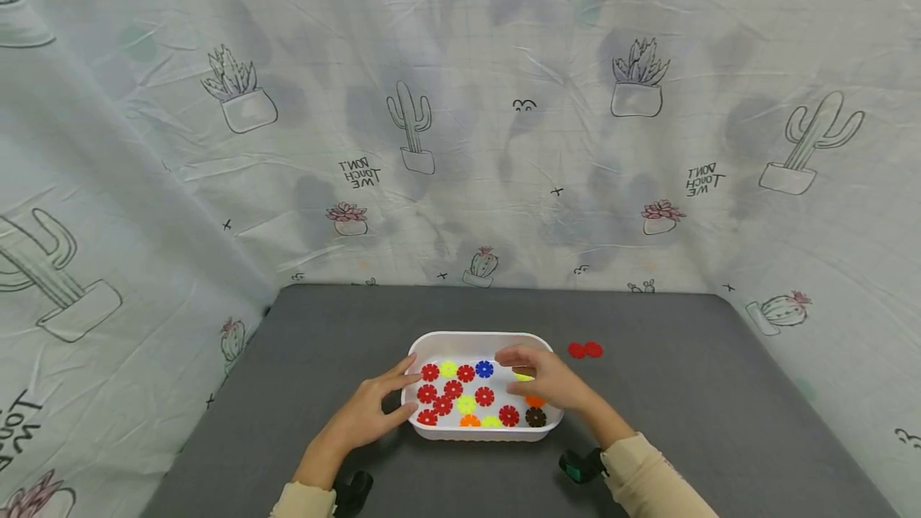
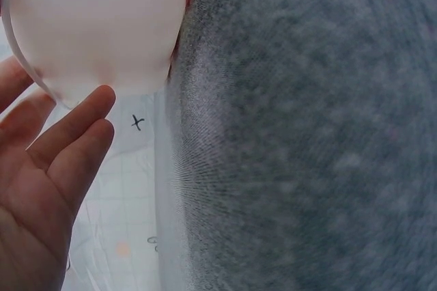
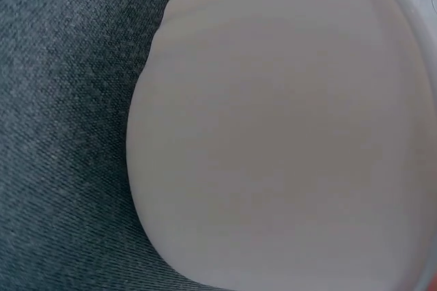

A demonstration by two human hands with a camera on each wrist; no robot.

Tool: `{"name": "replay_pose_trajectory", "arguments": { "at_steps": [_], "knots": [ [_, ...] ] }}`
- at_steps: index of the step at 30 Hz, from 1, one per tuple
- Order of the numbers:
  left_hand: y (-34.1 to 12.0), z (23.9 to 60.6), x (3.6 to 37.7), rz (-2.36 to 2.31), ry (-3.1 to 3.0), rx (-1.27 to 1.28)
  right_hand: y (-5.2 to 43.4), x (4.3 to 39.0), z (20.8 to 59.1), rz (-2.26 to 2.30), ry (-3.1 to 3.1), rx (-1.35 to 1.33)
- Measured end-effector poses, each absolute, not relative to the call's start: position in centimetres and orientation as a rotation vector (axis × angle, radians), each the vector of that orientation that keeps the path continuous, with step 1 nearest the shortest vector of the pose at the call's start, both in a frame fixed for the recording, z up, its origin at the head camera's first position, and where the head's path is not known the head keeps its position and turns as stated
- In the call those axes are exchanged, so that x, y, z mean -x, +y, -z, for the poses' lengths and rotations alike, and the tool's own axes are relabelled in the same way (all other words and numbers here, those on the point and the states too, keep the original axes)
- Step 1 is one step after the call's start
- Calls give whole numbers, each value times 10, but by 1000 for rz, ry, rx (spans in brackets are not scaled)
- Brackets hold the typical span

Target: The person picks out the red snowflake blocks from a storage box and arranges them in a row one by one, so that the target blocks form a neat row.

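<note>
A white plastic tray [image 1: 489, 433] holds several notched snowflake discs: red ones [image 1: 484, 396], a blue one [image 1: 484, 369], yellow ones [image 1: 466, 404], orange ones [image 1: 470, 420] and a dark brown one [image 1: 536, 416]. At the tray's left side, my left hand [image 1: 363, 414] touches the rim with thumb and fingers spread. The left wrist view shows that hand [image 2: 41, 182] with fairly straight fingers against the tray's outer wall [image 2: 102, 24]. Over the tray's right part hovers my right hand [image 1: 547, 378], its fingers slightly bent and nothing visible between them. Only the tray's side [image 3: 273, 134] and the cloth appear in the right wrist view.
Two red discs [image 1: 585, 350] lie on the dark grey tabletop [image 1: 647, 390], right of the tray. A white curtain [image 1: 460, 126] with cactus drawings stands behind the table and along both sides. Each wrist carries a black strapped device [image 1: 581, 466].
</note>
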State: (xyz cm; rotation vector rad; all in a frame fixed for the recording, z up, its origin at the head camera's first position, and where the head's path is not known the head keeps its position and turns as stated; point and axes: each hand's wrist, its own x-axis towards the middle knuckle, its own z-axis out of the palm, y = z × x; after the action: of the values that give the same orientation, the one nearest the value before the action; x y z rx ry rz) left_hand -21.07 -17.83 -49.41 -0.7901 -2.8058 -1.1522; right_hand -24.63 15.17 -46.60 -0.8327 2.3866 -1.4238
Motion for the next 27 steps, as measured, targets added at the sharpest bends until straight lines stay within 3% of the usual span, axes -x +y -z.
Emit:
{"name": "replay_pose_trajectory", "arguments": {
  "at_steps": [27],
  "knots": [
    [-177,492,210,1142,-2814,777,141,249,465,834,2337,888]
  ]
}}
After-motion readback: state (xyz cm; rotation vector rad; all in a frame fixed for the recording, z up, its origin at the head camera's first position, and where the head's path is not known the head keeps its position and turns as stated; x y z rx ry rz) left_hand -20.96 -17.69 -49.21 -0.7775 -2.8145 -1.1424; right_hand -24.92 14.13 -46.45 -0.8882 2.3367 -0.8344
